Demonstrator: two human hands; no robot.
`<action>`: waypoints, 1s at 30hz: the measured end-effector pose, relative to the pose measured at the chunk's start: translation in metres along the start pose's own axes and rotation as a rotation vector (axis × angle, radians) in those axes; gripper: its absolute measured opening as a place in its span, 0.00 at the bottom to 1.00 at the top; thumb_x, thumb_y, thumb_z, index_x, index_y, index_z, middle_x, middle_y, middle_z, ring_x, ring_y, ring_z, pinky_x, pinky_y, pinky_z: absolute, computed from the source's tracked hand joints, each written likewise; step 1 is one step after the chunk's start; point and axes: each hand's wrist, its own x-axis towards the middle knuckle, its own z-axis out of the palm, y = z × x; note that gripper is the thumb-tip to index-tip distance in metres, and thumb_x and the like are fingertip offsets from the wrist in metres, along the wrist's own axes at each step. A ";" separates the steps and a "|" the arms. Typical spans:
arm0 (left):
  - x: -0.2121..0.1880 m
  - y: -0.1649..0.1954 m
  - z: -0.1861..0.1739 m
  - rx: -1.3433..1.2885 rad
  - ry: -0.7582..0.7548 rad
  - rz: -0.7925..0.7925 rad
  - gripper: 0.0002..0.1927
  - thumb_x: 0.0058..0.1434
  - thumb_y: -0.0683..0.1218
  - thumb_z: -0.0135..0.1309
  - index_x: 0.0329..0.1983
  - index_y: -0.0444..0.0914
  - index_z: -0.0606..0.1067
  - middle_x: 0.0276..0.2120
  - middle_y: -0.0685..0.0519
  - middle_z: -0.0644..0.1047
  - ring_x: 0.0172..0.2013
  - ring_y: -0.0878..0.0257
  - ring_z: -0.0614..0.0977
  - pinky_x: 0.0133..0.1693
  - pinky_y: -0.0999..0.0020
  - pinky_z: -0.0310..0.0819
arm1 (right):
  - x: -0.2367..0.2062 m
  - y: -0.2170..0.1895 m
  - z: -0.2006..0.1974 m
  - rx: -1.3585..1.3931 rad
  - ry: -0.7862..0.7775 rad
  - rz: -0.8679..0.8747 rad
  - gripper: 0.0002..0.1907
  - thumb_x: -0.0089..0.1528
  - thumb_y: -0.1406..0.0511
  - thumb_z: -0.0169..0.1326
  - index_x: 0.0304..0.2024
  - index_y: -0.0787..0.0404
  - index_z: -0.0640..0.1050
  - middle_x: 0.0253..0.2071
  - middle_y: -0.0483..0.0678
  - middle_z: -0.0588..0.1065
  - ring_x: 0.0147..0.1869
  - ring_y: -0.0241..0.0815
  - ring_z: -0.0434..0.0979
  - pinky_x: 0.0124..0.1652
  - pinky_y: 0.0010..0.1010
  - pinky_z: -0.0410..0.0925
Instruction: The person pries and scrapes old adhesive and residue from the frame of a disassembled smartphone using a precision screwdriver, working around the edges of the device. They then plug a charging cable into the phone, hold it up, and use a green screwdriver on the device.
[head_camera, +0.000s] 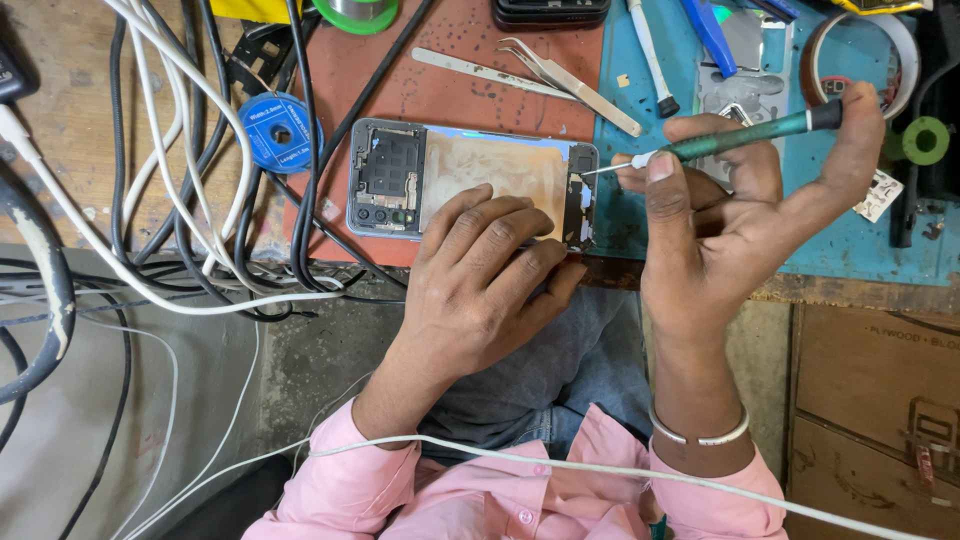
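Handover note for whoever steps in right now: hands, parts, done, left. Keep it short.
Left hand: flat on the opened phone, pinning it to the red mat.
Right hand: holds a green screwdriver, tip at the phone's right end.
Parts: phone lies back cover off, boards and a copper-coloured plate showing. Tweezers lie on the mat above it; a blue spool sits to its left among cables.
Done: back cover is off.
Left: the inner plates look still in place; the driver is at the right end, likely on a screw there, too small to tell.
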 end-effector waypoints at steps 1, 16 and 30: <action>0.000 -0.001 0.000 0.002 0.002 0.002 0.13 0.60 0.44 0.70 0.41 0.40 0.76 0.45 0.53 0.76 0.53 0.56 0.79 0.63 0.52 0.70 | 0.002 -0.002 0.000 -0.027 -0.015 -0.027 0.43 0.77 0.74 0.55 0.77 0.47 0.39 0.53 0.58 0.74 0.44 0.45 0.81 0.45 0.27 0.76; -0.001 -0.002 0.001 -0.003 0.008 0.012 0.13 0.60 0.45 0.69 0.42 0.40 0.77 0.46 0.52 0.76 0.53 0.55 0.79 0.63 0.52 0.69 | 0.054 -0.039 -0.002 -0.469 -0.425 -0.331 0.42 0.74 0.77 0.62 0.75 0.60 0.45 0.64 0.55 0.65 0.60 0.48 0.78 0.57 0.26 0.77; 0.000 -0.001 0.001 -0.004 0.009 0.016 0.13 0.61 0.45 0.69 0.43 0.40 0.76 0.46 0.53 0.76 0.53 0.55 0.79 0.63 0.52 0.69 | 0.067 -0.038 -0.014 -0.322 -0.574 -0.295 0.36 0.76 0.77 0.57 0.71 0.61 0.46 0.55 0.58 0.71 0.51 0.39 0.79 0.47 0.23 0.74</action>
